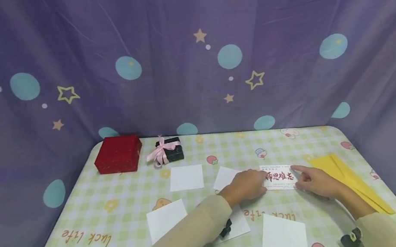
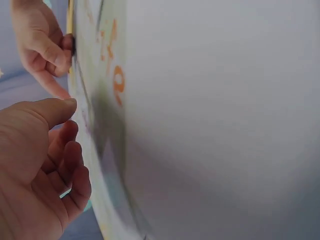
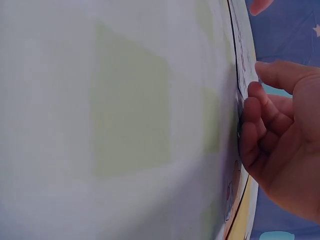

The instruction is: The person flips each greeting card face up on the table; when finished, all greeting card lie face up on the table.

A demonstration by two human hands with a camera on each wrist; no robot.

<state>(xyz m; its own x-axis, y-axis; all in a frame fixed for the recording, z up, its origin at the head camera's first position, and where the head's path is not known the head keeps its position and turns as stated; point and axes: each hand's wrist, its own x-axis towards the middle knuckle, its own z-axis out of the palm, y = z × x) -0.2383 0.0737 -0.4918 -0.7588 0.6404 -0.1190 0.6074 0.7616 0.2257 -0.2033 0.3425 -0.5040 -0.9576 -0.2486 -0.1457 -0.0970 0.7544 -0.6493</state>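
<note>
A white card (image 1: 280, 185) printed with red Chinese characters is at the right-centre of the table. My left hand (image 1: 245, 185) holds its left edge, with the thumb and curled fingers of that hand (image 2: 42, 160) close up in the left wrist view. On the opposite edge, my right hand (image 1: 316, 182) holds the card near its corners. The right wrist view shows this hand (image 3: 290, 130) with thumb and bent fingers at the edge. Exact finger contact under the card is hidden.
Several blank white sheets, one a square sheet (image 1: 186, 178), lie about the checked tablecloth (image 1: 79, 213). Yellow envelopes (image 1: 353, 182) lie beside my right hand. A red box (image 1: 118, 154) and a dark gift box (image 1: 173, 150) with pink ribbon stand at the back left, before a purple curtain (image 1: 173, 22).
</note>
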